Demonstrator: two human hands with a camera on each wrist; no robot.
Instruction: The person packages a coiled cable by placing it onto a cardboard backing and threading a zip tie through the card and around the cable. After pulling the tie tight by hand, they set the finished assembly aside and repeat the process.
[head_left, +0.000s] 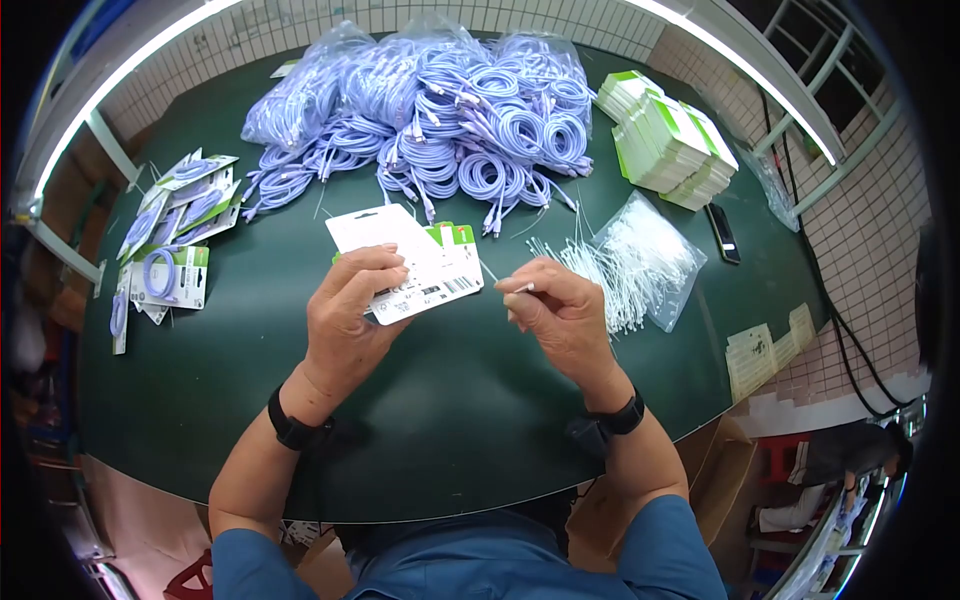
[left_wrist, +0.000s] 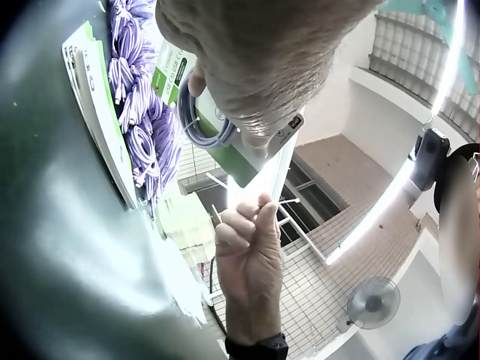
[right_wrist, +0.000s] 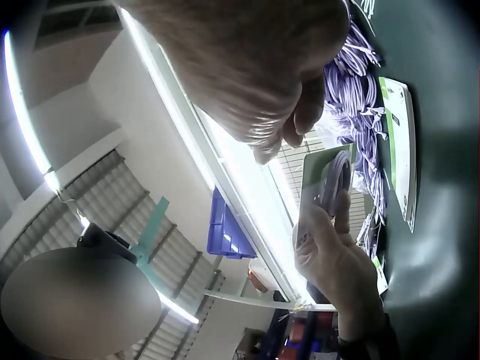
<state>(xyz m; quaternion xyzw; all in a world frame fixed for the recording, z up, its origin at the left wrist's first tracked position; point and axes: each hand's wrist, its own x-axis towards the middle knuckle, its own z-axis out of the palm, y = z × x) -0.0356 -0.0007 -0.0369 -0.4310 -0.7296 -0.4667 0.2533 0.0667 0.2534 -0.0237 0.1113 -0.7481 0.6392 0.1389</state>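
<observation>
My left hand (head_left: 350,310) grips a white packaging card (head_left: 395,250), its printed back with a barcode facing up in the head view. On the card's other side, a coiled lavender cable (left_wrist: 199,124) shows in the left wrist view, pressed by the fingers. Between thumb and fingertips, my right hand (head_left: 560,315) pinches a thin white cable tie (left_wrist: 289,201), just right of the card. Behind the held card, several green and white cards (head_left: 462,236) lie on the table. Loose white cable ties (head_left: 610,285) spread beyond the right hand, partly in a clear bag.
Bagged and loose lavender cables (head_left: 430,110) heap along the back of the green table (head_left: 420,440). Cards with cables attached (head_left: 180,230) pile at the left. Stacked green and white cards (head_left: 670,140) stand back right, near a phone (head_left: 722,233).
</observation>
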